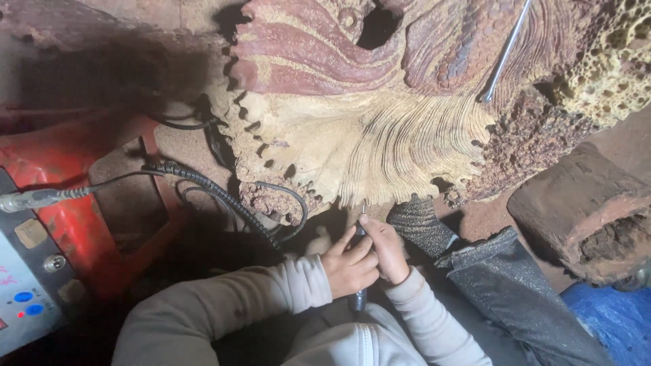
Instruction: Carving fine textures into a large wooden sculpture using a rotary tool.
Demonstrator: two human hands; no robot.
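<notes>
A large carved wood sculpture (380, 129) with pale ridged fan shapes and reddish swirls fills the upper middle of the head view. Both my hands grip a slim dark rotary handpiece (358, 298) held upright, its tip touching the lower edge of the pale carving. My left hand (347, 266) wraps the handpiece from the left. My right hand (385, 247) closes on it from the right, fingers near the tip. I wear grey sleeves (224, 305).
A black flexible shaft cable (217, 193) runs from the left toward my hands. A red machine with a grey control box (27, 291) sits at the left. A wood block (583, 210) lies at the right, blue sheeting (610, 318) below it. A metal rod (505, 51) leans on the carving.
</notes>
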